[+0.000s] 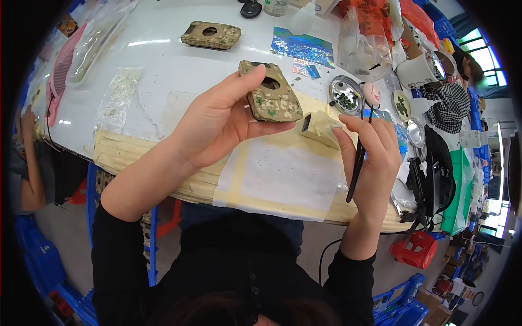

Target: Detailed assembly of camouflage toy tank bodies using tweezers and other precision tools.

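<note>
My left hand (212,119) is closed round a camouflage model tank hull (277,106), tilted, with the thumb on top beside its round opening. Black tweezers (356,174) lie across my right hand (378,144), held among the fingers, while thumb and index fingertip come close together. Whether something tiny sits between those fingertips is too small to tell. Just left of them, a block wrapped in cream tape (321,130) rests on the table. A similar camouflage hull (228,37) stands farther back. Small dark green pieces lie in a round metal dish (333,89) beyond my right hand.
White paper (272,179) with tiny dark specks is taped near the table's front edge. Shiny blue film (296,43) lies behind. Plastic bags (361,49), a white cup (416,70) and a black bag (443,168) crowd the right. Another person's arm (32,163) shows far left.
</note>
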Available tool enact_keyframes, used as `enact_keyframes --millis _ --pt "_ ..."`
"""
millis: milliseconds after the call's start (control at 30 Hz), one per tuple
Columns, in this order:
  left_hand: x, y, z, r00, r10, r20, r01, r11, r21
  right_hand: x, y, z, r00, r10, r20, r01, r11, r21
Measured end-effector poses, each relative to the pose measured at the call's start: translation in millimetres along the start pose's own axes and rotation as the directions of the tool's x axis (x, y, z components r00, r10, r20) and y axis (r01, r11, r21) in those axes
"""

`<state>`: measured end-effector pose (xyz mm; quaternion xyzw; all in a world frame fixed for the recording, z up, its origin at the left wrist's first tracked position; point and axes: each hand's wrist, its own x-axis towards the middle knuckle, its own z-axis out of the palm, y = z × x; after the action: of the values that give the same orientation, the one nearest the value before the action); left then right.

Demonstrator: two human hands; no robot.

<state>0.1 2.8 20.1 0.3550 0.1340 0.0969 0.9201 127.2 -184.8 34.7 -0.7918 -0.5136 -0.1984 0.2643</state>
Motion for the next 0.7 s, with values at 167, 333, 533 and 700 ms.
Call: enact_keyframes --millis 167,333,533,700 --pt "-3 -4 3 1.0 -0.008 0.025 0.008 1.0 0.009 -1 2 0 1.0 0.006 -0.005 -0.006 1.0 -0.007" --pt "-4 -7 4 0.993 -0.051 0.103 0.053 0.998 -0.022 4 -7 -14 0.962 -0.042 -0.271 0.067 0.994 0.083" --pt "-10 -12 11 0.991 -0.107 0.079 0.097 0.988 0.122 -4 -22 -8 0.934 0.032 -0.355 0.201 0.775 0.599" --pt "-11 -14 11 0.983 -0.128 0.129 0.106 0.981 0.162 -4 -32 9 0.979 0.175 -0.109 -0.009 0.565 0.825"
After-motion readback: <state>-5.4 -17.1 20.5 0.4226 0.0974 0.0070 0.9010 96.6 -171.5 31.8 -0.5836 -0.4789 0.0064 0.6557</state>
